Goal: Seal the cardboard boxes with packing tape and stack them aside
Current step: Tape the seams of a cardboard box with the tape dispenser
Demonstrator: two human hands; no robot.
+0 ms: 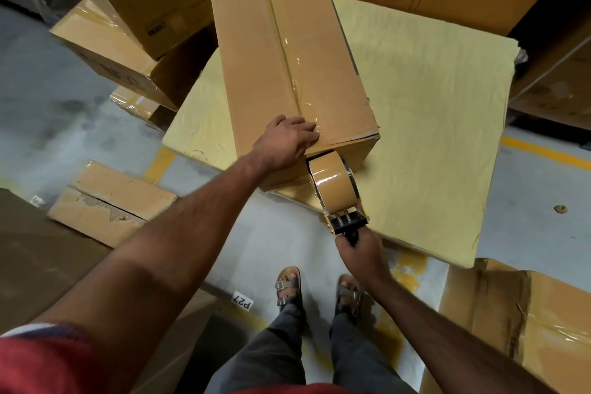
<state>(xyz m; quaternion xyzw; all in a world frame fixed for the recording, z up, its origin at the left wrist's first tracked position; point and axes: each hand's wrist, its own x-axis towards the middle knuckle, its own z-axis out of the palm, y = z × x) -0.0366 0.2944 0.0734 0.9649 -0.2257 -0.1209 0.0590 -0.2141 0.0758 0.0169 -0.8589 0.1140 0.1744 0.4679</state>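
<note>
Clear tape already runs down the box [287,54] seam; left hand [287,137] presses its end flat, fingers spread, while right hand [361,253] has its grip wrapped round the tape dispenser [335,192] handle at the near end, so cutting and stacking seem left.

The left hand [287,137] presses flat on the taped seam at the near end of a box [287,57] lying on a yellow sheet [431,121]. The right hand [361,253] grips a tape dispenser [335,192] against the box's near face.
</note>
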